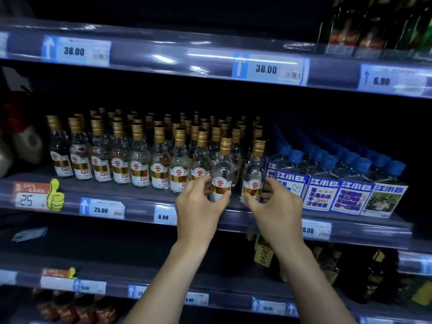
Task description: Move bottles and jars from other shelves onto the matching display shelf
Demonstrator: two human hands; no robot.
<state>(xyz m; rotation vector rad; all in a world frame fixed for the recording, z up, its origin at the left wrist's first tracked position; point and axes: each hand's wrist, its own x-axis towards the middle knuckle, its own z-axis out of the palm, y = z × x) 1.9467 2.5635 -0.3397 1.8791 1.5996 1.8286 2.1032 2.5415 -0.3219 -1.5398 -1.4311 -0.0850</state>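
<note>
Two small clear bottles with gold caps and red-gold labels stand at the front of the middle shelf (140, 197). My left hand (198, 204) grips the base of the left one (222, 169). My right hand (275, 204) grips the base of the right one (253, 174). Both bottles are upright, at the right end of a dense block of several identical gold-capped bottles (140, 157). My fingers hide the lower labels.
Several blue-capped bottles with blue labels (339, 183) fill the shelf right of my hands. Price tags run along the shelf rails. Green bottles (374, 26) stand on the top shelf at right, dark and boxed bottles (327, 265) on the lower shelves.
</note>
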